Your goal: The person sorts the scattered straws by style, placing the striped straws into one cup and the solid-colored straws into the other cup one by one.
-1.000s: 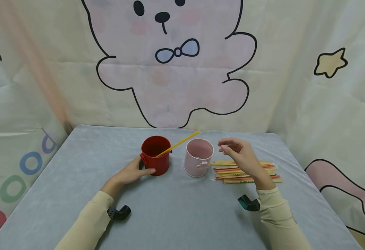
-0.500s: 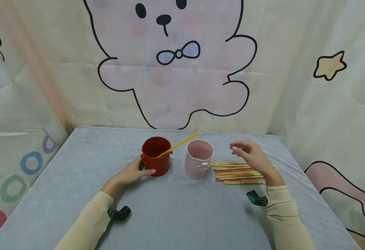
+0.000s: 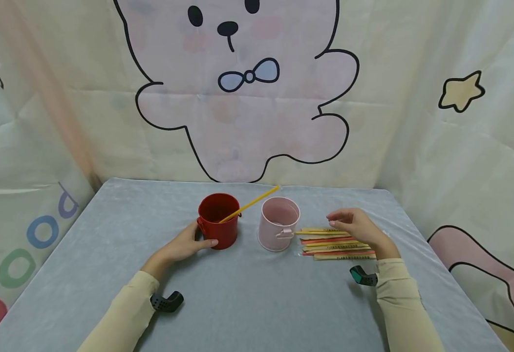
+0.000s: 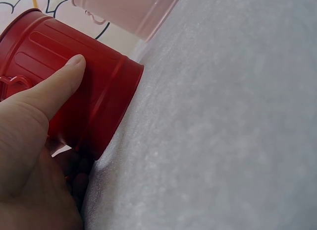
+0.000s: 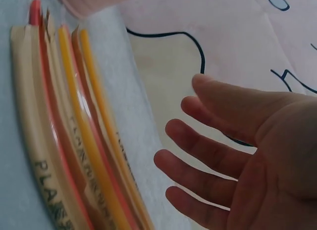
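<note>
My left hand holds a small red metal bucket, thumb across its front and fingers round its far left side. The left wrist view shows the thumb on the red wall; the other fingers are partly hidden. A yellow straw leans out of this bucket over its right rim. My right hand hovers over a row of drinking straws, holding nothing. In the right wrist view its fingers are spread and slightly bent, apart from the yellow and red straws and their paper wrappers.
A pink metal bucket stands between the red bucket and the straws, its handle lug facing the straws. A light blue cloth covers the table. Behind it hangs a curtain printed with a bear.
My right hand has moved right, away from the pink bucket, then lower over the straws. My left hand and the red bucket have stayed in place.
</note>
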Tool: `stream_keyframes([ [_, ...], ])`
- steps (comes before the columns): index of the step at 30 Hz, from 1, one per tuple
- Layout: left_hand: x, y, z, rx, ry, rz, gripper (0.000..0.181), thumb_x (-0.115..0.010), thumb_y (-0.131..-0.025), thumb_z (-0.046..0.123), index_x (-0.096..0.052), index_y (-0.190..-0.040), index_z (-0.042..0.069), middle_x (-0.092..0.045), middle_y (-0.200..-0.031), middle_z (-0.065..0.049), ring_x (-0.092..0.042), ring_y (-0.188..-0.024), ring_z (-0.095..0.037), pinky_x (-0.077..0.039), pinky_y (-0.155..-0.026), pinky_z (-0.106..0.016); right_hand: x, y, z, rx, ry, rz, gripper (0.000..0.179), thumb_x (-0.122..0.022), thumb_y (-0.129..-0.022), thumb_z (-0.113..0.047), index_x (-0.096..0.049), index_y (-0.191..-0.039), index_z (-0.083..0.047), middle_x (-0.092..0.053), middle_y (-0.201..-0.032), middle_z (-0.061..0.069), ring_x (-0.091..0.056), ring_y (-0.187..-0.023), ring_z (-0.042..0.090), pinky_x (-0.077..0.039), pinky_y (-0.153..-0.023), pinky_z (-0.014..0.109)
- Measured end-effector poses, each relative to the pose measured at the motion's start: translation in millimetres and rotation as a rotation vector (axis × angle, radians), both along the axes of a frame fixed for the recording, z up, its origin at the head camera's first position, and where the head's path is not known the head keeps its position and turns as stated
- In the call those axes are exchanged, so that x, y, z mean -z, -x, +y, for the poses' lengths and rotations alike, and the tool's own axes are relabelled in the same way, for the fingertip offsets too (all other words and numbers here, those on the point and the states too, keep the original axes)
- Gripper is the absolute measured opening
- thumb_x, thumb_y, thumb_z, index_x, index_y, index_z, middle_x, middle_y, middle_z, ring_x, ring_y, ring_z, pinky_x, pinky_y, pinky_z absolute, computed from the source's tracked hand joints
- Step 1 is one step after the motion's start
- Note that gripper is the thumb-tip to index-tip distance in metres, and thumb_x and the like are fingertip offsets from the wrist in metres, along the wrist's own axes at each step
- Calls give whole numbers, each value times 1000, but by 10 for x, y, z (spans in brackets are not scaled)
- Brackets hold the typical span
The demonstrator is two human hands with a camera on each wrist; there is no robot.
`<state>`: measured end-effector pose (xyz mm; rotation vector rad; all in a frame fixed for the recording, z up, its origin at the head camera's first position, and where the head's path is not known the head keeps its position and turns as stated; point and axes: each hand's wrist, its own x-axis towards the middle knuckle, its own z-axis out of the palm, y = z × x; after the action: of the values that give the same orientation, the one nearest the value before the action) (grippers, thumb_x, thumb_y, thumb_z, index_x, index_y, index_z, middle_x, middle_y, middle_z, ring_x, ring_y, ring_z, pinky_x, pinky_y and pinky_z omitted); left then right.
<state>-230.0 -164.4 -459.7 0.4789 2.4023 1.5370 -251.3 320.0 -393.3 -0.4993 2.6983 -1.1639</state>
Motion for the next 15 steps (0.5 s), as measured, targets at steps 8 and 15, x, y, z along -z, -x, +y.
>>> stream_keyframes([
  [8,9,-1,-7,-5,5,-9,84,-75,-92,30,-27,-157,8,-32,-163,-15,-21,-153,-38,-15,-124,-66,140,60,80,-44,-101,37,25,-63,-99,-8,-70,-115,9,-72,-114,27,-69,-103,33,-55,-79,20],
  [15,-3,6,11,-10,10,-14,84,-74,-92,31,-27,-157,9,-34,-162,-14,-23,-151,-38,-18,-123,-67,219,97,112,-33,-160,45,20,-67,-97,-9,-74,-108,6,-75,-106,22,-69,-98,28,-54,-78,23],
])
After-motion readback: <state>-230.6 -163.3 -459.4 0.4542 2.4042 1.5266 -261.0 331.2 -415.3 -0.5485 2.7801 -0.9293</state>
